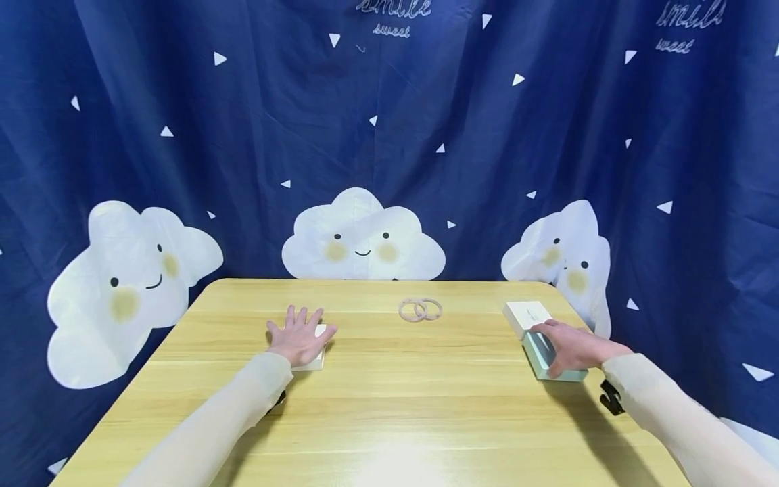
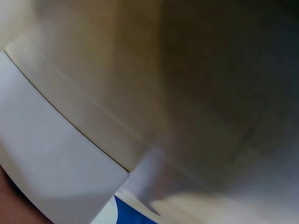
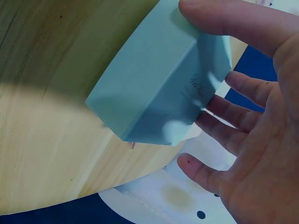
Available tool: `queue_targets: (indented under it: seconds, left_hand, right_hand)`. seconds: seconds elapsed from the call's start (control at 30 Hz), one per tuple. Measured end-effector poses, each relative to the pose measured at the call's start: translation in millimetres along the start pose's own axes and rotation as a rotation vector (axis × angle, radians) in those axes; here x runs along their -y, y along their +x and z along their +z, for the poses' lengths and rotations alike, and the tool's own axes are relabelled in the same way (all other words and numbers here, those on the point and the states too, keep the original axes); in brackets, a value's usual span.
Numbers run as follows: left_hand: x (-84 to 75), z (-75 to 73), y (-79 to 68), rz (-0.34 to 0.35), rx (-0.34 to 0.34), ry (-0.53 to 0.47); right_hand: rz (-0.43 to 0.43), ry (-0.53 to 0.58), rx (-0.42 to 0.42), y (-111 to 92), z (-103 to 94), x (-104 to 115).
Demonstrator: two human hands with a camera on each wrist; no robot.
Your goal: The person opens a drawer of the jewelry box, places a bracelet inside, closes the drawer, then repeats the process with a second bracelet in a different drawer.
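At the left of the table, my left hand [image 1: 299, 340] is spread palm down over a flat white box [image 1: 312, 365], covering most of it. The side of that white box [image 2: 51, 135] fills the lower left of the left wrist view, with a bit of skin beside it. My right hand [image 1: 577, 346] grips a teal box [image 1: 537, 358] near the table's right edge. In the right wrist view the thumb lies on one side of the teal box [image 3: 135, 88] and fingertips on the other. Against the far end of the teal box sits a white box [image 1: 528, 313] with small print.
Two pale pinkish rings [image 1: 412, 320], overlapping each other, lie toward the back middle of the wooden table [image 1: 389, 392]. A dark blue curtain [image 1: 255, 135] with smiling clouds and white triangles hangs right behind the table's far edge.
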State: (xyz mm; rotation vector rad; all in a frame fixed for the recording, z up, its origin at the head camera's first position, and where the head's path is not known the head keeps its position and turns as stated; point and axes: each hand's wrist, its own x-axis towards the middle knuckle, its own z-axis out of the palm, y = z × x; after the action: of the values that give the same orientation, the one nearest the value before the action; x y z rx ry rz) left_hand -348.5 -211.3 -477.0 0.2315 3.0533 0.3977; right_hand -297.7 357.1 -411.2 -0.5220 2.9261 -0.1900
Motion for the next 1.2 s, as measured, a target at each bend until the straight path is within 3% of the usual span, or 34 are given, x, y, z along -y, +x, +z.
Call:
queue_targets:
  seconds: [0.17,0.43,1.2]
  left_hand:
    - [2.1,2.8,1.5,-0.001,-0.001,0.001]
    - [1.0,3.1,1.3,0.004,-0.01,0.01]
    - [1.0,1.5,-0.2,0.001,-0.005,0.004]
  right_hand:
    - [-0.002,-0.027,-0.003,0,-0.4,4]
    - [-0.064,-0.126,-0.079,2,-1.7,15]
    - [-0.153,-0.155,-0.118,12,-18.0,58]
